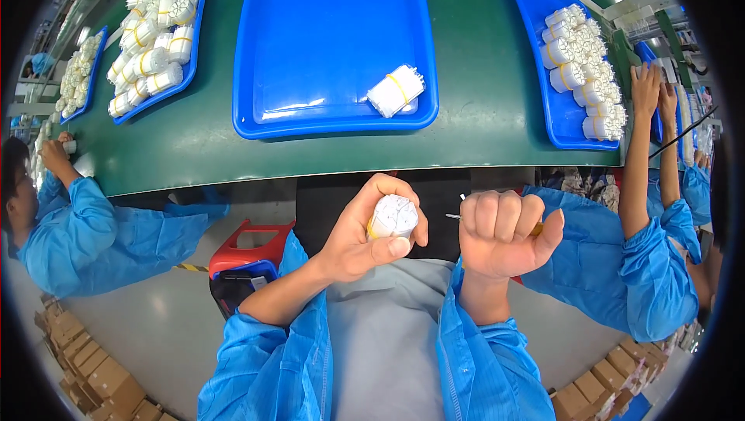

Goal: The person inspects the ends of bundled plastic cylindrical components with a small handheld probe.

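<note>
White bundle (394,217), roundish with a pale, lined end face and 1 yellow band, is in front of the person's torso, just short of the near edge of the table (186,142). Left hand (351,239) grasps it, fingers curled around, thumb below the face. Right hand (504,239) is clenched around 1 thin pointed tool (453,216), mostly hidden, thumb jutting right.
</note>
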Demonstrator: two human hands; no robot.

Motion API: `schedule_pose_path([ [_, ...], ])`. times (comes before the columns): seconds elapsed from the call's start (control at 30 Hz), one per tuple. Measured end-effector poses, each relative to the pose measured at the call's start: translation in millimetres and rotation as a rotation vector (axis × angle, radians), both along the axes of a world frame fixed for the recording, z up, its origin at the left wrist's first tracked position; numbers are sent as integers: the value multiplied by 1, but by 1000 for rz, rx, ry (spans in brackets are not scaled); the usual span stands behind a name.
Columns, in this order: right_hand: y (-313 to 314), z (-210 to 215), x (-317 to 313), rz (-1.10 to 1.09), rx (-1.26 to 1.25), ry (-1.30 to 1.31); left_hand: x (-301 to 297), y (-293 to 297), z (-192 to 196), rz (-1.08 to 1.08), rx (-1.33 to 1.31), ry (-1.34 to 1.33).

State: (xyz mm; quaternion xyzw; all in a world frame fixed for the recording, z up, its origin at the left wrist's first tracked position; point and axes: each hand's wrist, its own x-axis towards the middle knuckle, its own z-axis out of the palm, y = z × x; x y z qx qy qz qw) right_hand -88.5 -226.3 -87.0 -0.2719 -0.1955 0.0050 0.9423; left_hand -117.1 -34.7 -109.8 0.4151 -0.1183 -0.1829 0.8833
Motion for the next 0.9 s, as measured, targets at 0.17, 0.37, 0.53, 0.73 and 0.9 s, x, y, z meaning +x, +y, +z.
schedule_pose_path([
  [0.17, -3, -4, 2, -13, -13, 17, 1, -3, 4, 48, 70, 22],
  [0.37, -9, -5, 3, -16, -32, 44, 1, 2, -7, 119, -63, -51],
  [0.53, -4, 6, -1, -66, -513, 89, 6, 4, -7, 136, 112, -372],
  [0.73, -10, 38, 7, 46, -1180, -112, 6, 18, 20, 193, 548, -348],
  [0.9, 1, 58, 7, 7, -1445, -353, 13, 14, 10, 375, 677, -642],
])
